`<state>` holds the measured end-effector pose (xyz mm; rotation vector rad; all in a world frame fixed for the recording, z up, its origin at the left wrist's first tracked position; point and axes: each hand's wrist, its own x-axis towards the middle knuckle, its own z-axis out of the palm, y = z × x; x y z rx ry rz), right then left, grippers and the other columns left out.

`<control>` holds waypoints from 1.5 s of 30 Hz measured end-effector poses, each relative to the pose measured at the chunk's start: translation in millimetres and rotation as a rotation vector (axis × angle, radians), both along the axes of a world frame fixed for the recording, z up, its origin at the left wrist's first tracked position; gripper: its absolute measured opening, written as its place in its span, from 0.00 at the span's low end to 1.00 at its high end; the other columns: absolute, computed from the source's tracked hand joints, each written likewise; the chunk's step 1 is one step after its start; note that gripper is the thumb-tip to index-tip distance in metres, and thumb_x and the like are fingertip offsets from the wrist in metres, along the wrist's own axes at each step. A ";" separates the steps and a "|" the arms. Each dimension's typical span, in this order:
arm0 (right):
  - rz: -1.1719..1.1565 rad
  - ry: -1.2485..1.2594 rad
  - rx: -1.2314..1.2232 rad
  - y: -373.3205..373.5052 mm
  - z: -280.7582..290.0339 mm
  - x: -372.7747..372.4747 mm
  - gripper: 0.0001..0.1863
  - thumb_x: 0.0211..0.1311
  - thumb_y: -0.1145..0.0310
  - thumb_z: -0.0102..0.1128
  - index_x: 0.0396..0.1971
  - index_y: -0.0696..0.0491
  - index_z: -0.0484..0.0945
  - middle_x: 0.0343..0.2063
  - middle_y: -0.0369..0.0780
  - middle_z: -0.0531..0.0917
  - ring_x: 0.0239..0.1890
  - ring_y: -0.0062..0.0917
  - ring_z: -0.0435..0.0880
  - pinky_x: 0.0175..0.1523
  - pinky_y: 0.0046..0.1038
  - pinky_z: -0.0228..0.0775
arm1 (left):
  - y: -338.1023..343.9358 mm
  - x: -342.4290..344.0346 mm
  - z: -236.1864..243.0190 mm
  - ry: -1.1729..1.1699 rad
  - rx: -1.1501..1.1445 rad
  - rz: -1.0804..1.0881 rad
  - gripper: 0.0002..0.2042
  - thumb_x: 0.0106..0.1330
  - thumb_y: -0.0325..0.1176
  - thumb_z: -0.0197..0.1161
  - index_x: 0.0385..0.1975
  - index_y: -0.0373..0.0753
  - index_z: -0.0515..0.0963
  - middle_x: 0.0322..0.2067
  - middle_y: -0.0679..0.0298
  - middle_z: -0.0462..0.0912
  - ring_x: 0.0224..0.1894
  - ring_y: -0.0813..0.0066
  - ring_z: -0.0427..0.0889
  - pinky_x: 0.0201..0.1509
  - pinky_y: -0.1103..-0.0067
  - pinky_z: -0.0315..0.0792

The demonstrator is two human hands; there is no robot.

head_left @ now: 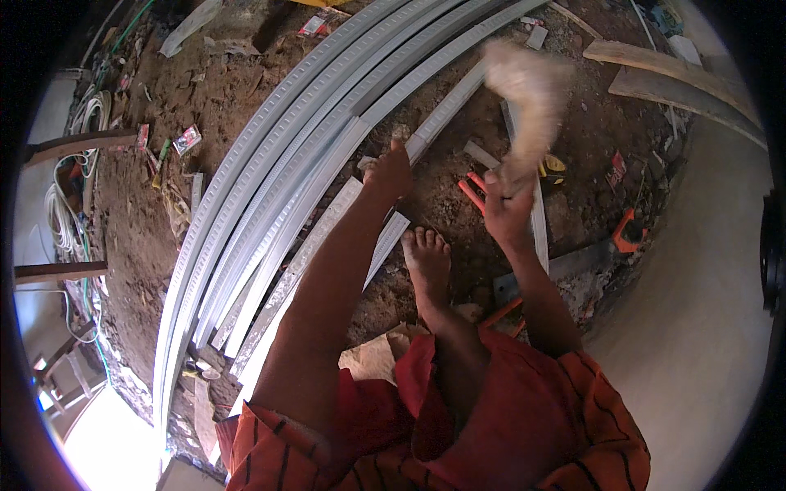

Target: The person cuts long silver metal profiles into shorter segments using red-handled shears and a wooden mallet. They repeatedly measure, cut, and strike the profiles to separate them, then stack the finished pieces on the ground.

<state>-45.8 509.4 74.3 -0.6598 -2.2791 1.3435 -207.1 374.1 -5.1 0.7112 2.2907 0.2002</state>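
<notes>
Pale blurred cloth-like bundle (528, 90): raised above the dirt floor (164, 237), gripped at its lower end; the blur reads as motion.
Right hand (508, 209): fingers clamped on the bundle, forearm lifted.
Left hand (389, 172): pressed on a short grey ribbed metal strip (315, 245), probably steadying it; whether the fingers curl I cannot tell.
Long grey ribbed channels (270, 164): stacked alongside.
</notes>
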 end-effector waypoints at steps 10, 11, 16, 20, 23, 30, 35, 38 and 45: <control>0.013 -0.068 0.105 -4.1 31.0 -7.0 0.21 0.62 0.59 0.57 0.43 0.61 0.68 0.31 0.44 0.80 0.36 0.28 0.81 0.38 0.30 0.71 | -15.0 2.5 12.5 0.039 0.099 0.181 0.27 0.55 0.35 0.60 0.51 0.31 0.59 0.45 0.43 0.74 0.51 0.49 0.75 0.52 0.62 0.71; 0.038 -0.055 0.194 -1.0 26.5 -5.7 0.20 0.62 0.59 0.57 0.43 0.61 0.68 0.31 0.43 0.80 0.33 0.26 0.80 0.37 0.29 0.71 | -22.6 10.8 13.4 0.056 0.205 0.188 0.27 0.54 0.35 0.61 0.51 0.31 0.59 0.45 0.43 0.73 0.51 0.49 0.74 0.52 0.62 0.70; 0.105 -0.110 0.067 -9.9 27.1 9.4 0.22 0.63 0.58 0.56 0.46 0.61 0.68 0.33 0.43 0.78 0.33 0.25 0.78 0.37 0.28 0.70 | -72.7 25.6 5.9 0.252 0.622 0.186 0.31 0.51 0.35 0.64 0.55 0.35 0.59 0.47 0.48 0.69 0.51 0.48 0.69 0.56 0.62 0.62; 0.043 -0.047 0.052 -8.5 23.1 20.9 0.24 0.63 0.57 0.56 0.48 0.62 0.68 0.33 0.44 0.78 0.34 0.25 0.77 0.38 0.28 0.70 | -129.5 38.2 34.8 0.318 0.389 0.111 0.30 0.50 0.36 0.65 0.53 0.38 0.61 0.48 0.49 0.67 0.51 0.50 0.68 0.56 0.62 0.62; 0.045 -0.079 0.027 -5.7 18.2 25.8 0.24 0.63 0.57 0.56 0.49 0.61 0.67 0.32 0.42 0.77 0.32 0.22 0.76 0.36 0.27 0.70 | -181.3 58.3 39.8 0.211 0.272 0.063 0.28 0.51 0.36 0.65 0.52 0.37 0.62 0.47 0.49 0.67 0.49 0.49 0.70 0.51 0.61 0.66; 0.034 -0.100 -0.189 -14.5 6.5 34.0 0.25 0.63 0.58 0.55 0.51 0.61 0.65 0.31 0.38 0.75 0.30 0.21 0.73 0.33 0.24 0.64 | -225.3 69.3 18.2 0.044 0.337 0.250 0.24 0.56 0.38 0.62 0.50 0.33 0.67 0.40 0.46 0.77 0.42 0.48 0.77 0.46 0.62 0.71; -0.024 -0.206 -0.217 -15.2 -2.8 41.2 0.28 0.62 0.54 0.54 0.51 0.64 0.65 0.45 0.48 0.77 0.47 0.38 0.77 0.53 0.35 0.65 | -215.4 63.7 18.5 -0.176 0.426 0.421 0.21 0.60 0.39 0.59 0.49 0.32 0.73 0.43 0.47 0.79 0.47 0.55 0.78 0.50 0.68 0.71; -0.043 -0.208 -0.204 -13.6 -11.3 40.4 0.30 0.61 0.52 0.54 0.52 0.63 0.65 0.44 0.50 0.76 0.47 0.39 0.76 0.53 0.36 0.65 | -214.4 69.5 4.3 -0.040 0.510 0.441 0.21 0.59 0.40 0.60 0.49 0.34 0.74 0.43 0.47 0.79 0.47 0.55 0.79 0.50 0.68 0.71; -0.051 -0.123 -0.331 -22.6 -5.4 41.0 0.30 0.62 0.54 0.55 0.55 0.61 0.62 0.34 0.42 0.75 0.35 0.26 0.75 0.39 0.29 0.67 | -134.4 71.9 31.8 0.346 0.379 0.459 0.23 0.51 0.36 0.67 0.48 0.41 0.74 0.39 0.52 0.80 0.43 0.54 0.78 0.52 0.67 0.67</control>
